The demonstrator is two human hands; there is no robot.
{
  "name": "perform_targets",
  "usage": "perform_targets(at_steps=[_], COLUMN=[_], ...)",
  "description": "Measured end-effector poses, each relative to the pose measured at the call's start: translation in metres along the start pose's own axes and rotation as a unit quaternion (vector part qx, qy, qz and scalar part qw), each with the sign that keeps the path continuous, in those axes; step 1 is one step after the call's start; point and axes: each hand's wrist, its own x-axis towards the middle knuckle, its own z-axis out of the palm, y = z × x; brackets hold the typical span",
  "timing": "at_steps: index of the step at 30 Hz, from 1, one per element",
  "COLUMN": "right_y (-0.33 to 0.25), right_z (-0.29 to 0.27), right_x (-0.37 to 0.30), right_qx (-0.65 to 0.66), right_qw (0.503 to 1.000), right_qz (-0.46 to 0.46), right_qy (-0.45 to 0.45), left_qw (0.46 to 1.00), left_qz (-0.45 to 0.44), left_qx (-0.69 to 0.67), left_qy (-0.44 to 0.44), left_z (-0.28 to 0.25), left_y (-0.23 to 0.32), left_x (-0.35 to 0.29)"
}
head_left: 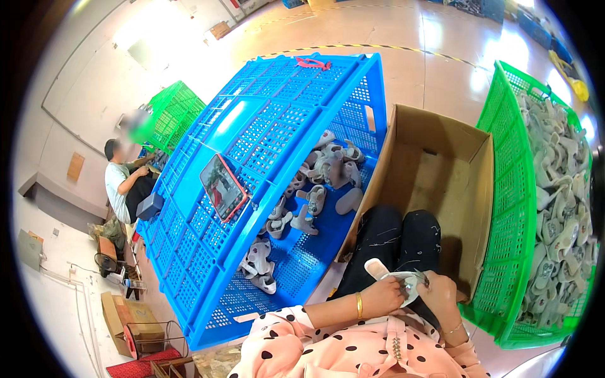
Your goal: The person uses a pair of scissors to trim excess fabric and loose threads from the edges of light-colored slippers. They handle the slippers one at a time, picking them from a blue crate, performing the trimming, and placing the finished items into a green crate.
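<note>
A small pale shoe (409, 287) with a light sole is held over my lap. My left hand (384, 296) is closed round it, and the toe or heel end of the sole sticks out beyond the fingers. My right hand (439, 295) is closed at the shoe's other side. Something small and dark shows at its fingertips, too small to name. Both forearms come in from polka-dot sleeves. Close by on the left, several similar shoes (315, 200) lie in loose groups inside a blue plastic crate (252, 132) that rests on its side.
An open cardboard box (435, 176) stands ahead of my knees. At the right, a green crate (513, 252) is heaped with pale shoes (558, 208). A phone (223, 188) lies on the blue crate. Another person (123, 183) sits at the far left by a green crate (170, 116).
</note>
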Motion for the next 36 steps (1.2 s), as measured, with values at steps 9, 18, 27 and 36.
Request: perform_targets(at_steps=[9,18,27,36], right_y=[0.001,0.008,-0.006,0.005], right_z=[0.000,0.028,0.011,0.033], right_x=[-0.015,-0.022,-0.025,-0.106], right_qx=[0.062,0.049,0.603,0.459], right_qw=[0.998,0.999,0.741,0.853], right_qz=[-0.005,-0.008,0.295,0.230], right_qy=[0.001,-0.009,-0.006,-0.093], left_qw=[0.982,0.973,0.980,0.981], left_qz=[-0.105,-0.208,-0.185,-0.154], left_qx=[0.093,0.087,0.002,-0.089], left_qy=[0.127,0.051,0.072,0.080], left_z=[-0.052,0.006,-0.007,-0.007], left_y=[0.001,0.005,-0.014,-0.025], left_x=[0.003,0.018,0.021,0.019])
